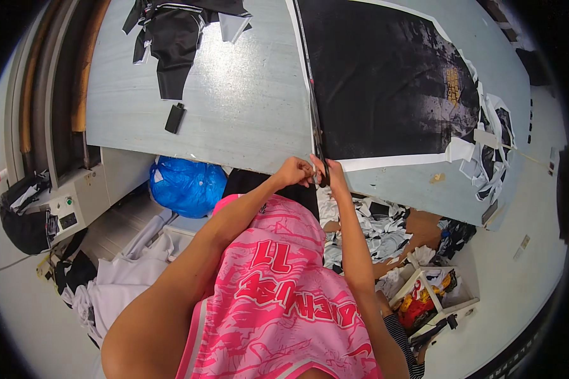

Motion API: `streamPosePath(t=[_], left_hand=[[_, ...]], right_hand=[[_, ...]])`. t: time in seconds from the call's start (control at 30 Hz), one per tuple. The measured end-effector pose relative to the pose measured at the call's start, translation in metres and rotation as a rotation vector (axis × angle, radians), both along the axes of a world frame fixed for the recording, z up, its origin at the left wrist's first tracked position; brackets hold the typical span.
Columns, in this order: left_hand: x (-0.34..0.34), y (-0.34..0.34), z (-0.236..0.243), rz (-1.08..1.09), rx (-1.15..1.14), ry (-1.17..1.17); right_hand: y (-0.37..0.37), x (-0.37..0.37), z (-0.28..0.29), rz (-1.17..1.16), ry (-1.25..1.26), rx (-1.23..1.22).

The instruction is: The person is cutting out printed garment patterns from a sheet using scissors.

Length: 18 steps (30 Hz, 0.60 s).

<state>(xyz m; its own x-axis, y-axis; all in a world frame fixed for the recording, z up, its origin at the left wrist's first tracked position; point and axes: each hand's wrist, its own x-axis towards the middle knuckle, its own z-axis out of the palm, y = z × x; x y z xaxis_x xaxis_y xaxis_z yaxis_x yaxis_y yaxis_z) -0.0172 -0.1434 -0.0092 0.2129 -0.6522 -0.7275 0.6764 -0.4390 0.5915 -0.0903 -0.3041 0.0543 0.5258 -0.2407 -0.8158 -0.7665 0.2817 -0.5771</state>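
Observation:
A black printed sheet (pixel 385 82) with white margins lies on the pale table (pixel 234 126), right of centre. My right hand (pixel 330 175) is closed round the handles of dark scissors (pixel 317 139) at the sheet's near left corner; the blades point away along its left edge. Just left of the scissors, beside that corner, my left hand (pixel 297 172) has its fingers curled in a pinch at the table's near edge; what they hold is too small to make out.
Black cut pieces (pixel 177 57) and a small black object (pixel 174 118) lie left on the table, white-and-black offcuts (pixel 487 151) at right. A roller machine (pixel 57 95) stands left. Below are a blue bag (pixel 186 186), scrap piles (pixel 376 230) and a white bin (pixel 458 284).

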Motion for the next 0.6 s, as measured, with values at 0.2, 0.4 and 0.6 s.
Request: streamPosePath(t=[0.2,0.4,0.6], left_hand=[[0.001,-0.001,-0.002,-0.044,-0.027,0.013],[0.007,-0.001,-0.004,-0.063,-0.02,0.048],[0.011,0.0,-0.005,-0.056,-0.042,0.071]], right_hand=[[-0.003,0.028,-0.007,0.006,0.022,-0.023],[-0.001,0.034,-0.013,-0.009,0.013,-0.062],[-0.011,0.071,-0.01,-0.093,-0.001,0.054]])
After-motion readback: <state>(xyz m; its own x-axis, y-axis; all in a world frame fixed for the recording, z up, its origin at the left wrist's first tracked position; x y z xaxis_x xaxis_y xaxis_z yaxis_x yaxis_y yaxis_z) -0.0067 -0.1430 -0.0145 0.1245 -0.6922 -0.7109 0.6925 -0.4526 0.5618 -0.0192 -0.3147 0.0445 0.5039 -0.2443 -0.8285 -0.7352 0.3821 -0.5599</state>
